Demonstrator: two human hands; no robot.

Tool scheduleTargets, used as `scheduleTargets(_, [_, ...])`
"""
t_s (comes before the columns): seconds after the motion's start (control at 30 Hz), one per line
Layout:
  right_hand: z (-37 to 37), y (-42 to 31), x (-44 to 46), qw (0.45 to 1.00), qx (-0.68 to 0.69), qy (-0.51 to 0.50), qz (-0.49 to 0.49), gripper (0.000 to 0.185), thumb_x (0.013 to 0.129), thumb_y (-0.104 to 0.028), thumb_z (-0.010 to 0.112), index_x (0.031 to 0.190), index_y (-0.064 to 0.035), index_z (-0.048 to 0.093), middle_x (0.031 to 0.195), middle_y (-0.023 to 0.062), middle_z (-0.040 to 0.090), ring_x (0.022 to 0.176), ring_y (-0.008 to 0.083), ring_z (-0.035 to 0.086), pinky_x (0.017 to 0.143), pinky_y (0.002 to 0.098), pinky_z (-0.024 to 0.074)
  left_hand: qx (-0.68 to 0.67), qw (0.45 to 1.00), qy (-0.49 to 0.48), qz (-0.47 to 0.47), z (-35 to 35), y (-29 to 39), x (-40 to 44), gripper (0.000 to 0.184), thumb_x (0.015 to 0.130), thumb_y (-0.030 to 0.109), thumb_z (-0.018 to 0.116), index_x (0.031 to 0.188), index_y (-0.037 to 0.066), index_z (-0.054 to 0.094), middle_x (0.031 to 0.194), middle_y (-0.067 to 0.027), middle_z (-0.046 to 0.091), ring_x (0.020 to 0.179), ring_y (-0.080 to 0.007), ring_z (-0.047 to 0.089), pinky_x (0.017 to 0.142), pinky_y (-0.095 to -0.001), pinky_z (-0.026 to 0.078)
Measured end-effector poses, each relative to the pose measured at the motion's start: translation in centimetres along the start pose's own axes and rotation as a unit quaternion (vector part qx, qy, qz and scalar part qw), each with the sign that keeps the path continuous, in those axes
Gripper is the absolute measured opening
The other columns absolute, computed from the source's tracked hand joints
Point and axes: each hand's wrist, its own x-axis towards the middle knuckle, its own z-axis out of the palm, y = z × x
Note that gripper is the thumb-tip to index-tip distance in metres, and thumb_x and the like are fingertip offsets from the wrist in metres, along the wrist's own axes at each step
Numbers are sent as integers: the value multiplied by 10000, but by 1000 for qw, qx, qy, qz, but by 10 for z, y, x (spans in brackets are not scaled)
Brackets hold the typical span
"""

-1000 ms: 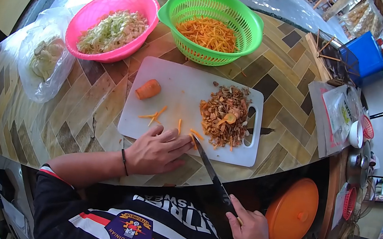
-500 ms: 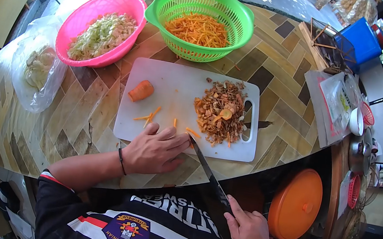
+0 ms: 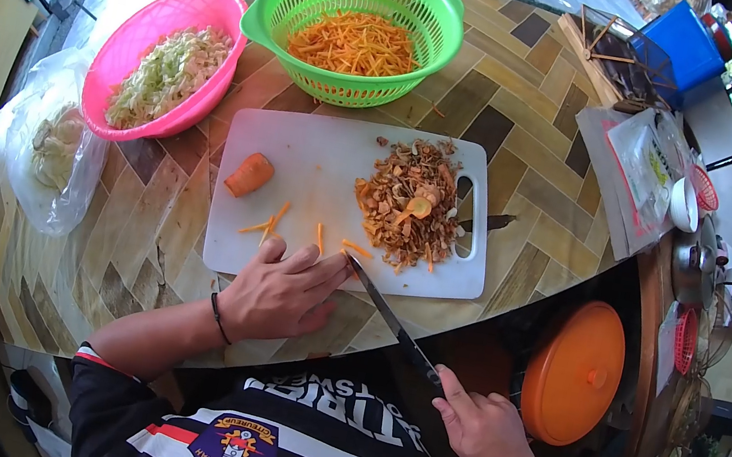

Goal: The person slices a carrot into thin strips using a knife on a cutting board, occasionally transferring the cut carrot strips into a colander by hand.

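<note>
My right hand (image 3: 482, 432) is closed round the handle of a knife (image 3: 383, 312), whose blade slants up to the front edge of the white cutting board (image 3: 299, 135). Beside the blade's tip, my left hand (image 3: 285, 293) rests with fingers curled and pressed together; whatever is under them is hidden. A few carrot strips (image 3: 320, 238) lie just beyond its fingertips. Farther back on the board is a peeled carrot piece (image 3: 250, 175). A heap of brown and orange chopped scraps (image 3: 410, 205) covers the right part, near the board's handle slot.
Behind the board stand a green colander (image 3: 269, 24) of carrot strips and a pink basket (image 3: 222, 74) of shredded pale vegetable. A clear plastic bag (image 3: 50, 205) lies at the left. An orange lid (image 3: 569, 374) sits below the table's right edge.
The view has shifted slightly, so the board and baskets appear a little to the left. Both hands, the knife and the carrot pieces keep nearly the same places relative to the board.
</note>
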Motion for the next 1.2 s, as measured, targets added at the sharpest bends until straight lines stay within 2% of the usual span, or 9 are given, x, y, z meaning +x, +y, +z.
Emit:
scheduleTargets(0.13, [21, -7, 28, 998, -43, 54, -16, 469, 935, -269, 635, 1363, -95, 555, 553, 63, 559, 428, 234, 528, 471, 345, 445, 14, 1000, -7, -10, 0, 4, 0, 558, 749, 278, 730, 1267, 102, 619, 1238, 48, 564, 987, -116, 523, 730, -365, 355])
scheduleTargets(0.23, [21, -8, 34, 995, -78, 55, -23, 475, 922, -262, 645, 1361, -104, 560, 548, 57, 558, 419, 227, 530, 444, 344, 435, 24, 1000, -4, -8, 0, 4, -1, 561, 754, 287, 727, 1272, 102, 615, 1239, 47, 564, 988, -115, 523, 725, -365, 350])
scheduleTargets(0.33, [17, -5, 27, 996, -48, 67, -24, 465, 919, -262, 645, 1354, -114, 571, 528, 45, 546, 404, 219, 524, 435, 342, 435, 29, 1000, 2, -8, 0, 5, 0, 562, 759, 292, 725, 1277, 104, 612, 1240, 46, 563, 986, -116, 523, 722, -363, 346])
scheduleTargets(0.43, [-1, -7, 14, 999, -41, 19, 3, 430, 923, -233, 639, 1319, -73, 587, 552, 57, 556, 443, 238, 536, 464, 360, 433, 25, 1000, 11, -10, 3, 4, -2, 567, 758, 291, 727, 1281, 105, 608, 1240, 46, 562, 989, -116, 523, 725, -363, 344])
scheduleTargets(0.53, [2, -8, 17, 996, -76, 52, -7, 433, 912, -273, 651, 1319, -132, 604, 499, 37, 527, 382, 214, 509, 426, 330, 430, 25, 1000, 6, -7, 3, 4, -2, 568, 761, 290, 727, 1283, 101, 606, 1245, 45, 562, 987, -116, 526, 729, -361, 344])
scheduleTargets(0.63, [18, -5, 37, 992, -78, 99, -30, 426, 907, -277, 655, 1307, -134, 617, 497, 35, 522, 386, 212, 511, 428, 328, 427, 29, 999, -13, -9, -1, 7, -1, 501, 774, 276, 717, 1227, 85, 622, 1269, 19, 555, 1026, -114, 519, 766, -341, 360])
scheduleTargets(0.83, [4, 1, 17, 996, -55, 72, -4, 407, 921, -263, 641, 1304, -127, 622, 505, 30, 514, 402, 217, 504, 440, 339, 416, 18, 1000, 14, -6, 3, 5, -3, 535, 763, 279, 724, 1248, 79, 619, 1242, 26, 567, 995, -123, 534, 748, -359, 350])
scheduleTargets(0.93, [4, 0, 12, 996, -15, 86, -7, 404, 928, -261, 635, 1307, -123, 619, 513, 32, 516, 410, 217, 500, 441, 341, 407, 5, 1000, 10, -1, -1, 6, 0, 529, 753, 246, 714, 1232, 47, 613, 1252, -7, 566, 1030, -138, 528, 769, -355, 369])
scheduleTargets(1.2, [10, -3, 7, 997, 27, 78, 6, 392, 933, -259, 630, 1300, -121, 621, 523, 37, 527, 414, 226, 503, 445, 341, 421, -11, 1000, 13, -1, -3, 5, 2, 530, 722, 189, 715, 1222, 39, 624, 1243, -10, 575, 980, -138, 536, 760, -347, 370])
